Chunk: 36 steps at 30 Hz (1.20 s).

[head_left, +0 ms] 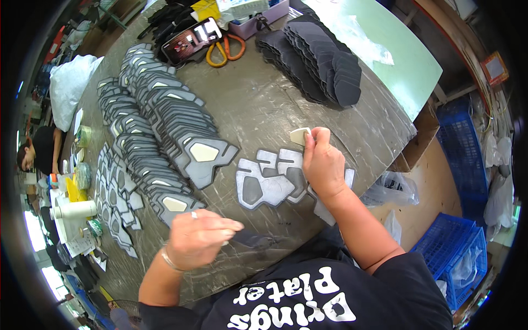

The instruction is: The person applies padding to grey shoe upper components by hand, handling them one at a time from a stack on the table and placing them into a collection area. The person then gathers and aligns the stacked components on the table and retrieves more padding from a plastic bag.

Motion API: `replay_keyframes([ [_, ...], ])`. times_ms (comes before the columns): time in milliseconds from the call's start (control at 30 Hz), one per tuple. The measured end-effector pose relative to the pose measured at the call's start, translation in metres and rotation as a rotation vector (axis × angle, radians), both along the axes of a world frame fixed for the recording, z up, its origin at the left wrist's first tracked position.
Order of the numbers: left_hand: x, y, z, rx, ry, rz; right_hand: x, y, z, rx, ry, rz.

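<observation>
Between the thumb and fingers of my right hand (325, 168) is a small cream-coloured pad (298, 136), held above the table. Just below that hand lie several flat grey cut pieces (276, 191) with dark pentagon-shaped areas, partly hidden by my wrist and forearm. My left hand (197, 242) is closed with its fingertips pinched, over the near part of the table; whatever is in them, if anything, I cannot make out. Beside it ends a long overlapping row of grey pieces (165, 187) bearing cream pads. A second such row (204, 152) runs alongside.
Stacks of black cut pieces (324, 60) lie at the far right of the table (242, 99). At the back are a phone (192, 41), orange-handled scissors (226, 50) and a purple bin (259, 22). More grey pieces (114, 192) spread at left. Blue crates (451, 253) stand at right.
</observation>
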<state>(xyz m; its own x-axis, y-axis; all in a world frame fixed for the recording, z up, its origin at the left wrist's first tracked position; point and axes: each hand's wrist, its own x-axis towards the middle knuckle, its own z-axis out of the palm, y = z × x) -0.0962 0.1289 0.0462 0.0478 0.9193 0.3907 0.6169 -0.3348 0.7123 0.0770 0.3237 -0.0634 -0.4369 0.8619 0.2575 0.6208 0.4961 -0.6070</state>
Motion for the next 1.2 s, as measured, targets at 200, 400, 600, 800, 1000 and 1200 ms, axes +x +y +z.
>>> replay_keyframes([
  [200, -0.021, -0.015, 0.035, -0.526, 0.143, -0.165, 0.009, 0.015, 0.013, -0.638, 0.293, 0.028],
  [400, 0.034, 0.009, -0.026, -0.842, 0.352, -0.366, -0.003, 0.005, 0.009, -0.359, 0.682, 0.098],
  [600, 0.051, -0.016, -0.029, -0.885, 0.413, -0.137, 0.001, 0.005, 0.012, -0.393, 0.713, 0.279],
  [800, 0.073, -0.027, -0.031, -0.701, 0.281, 0.22, -0.004, 0.013, 0.005, -0.401, 0.777, 0.407],
  [1000, 0.125, 0.054, -0.052, -0.225, 0.17, 0.537, 0.001, 0.011, -0.002, -0.354, 0.89, 0.416],
  [1200, 0.135, 0.063, -0.077, -0.34, 0.547, 0.5, 0.008, 0.032, 0.004, -1.129, 1.308, 0.314],
])
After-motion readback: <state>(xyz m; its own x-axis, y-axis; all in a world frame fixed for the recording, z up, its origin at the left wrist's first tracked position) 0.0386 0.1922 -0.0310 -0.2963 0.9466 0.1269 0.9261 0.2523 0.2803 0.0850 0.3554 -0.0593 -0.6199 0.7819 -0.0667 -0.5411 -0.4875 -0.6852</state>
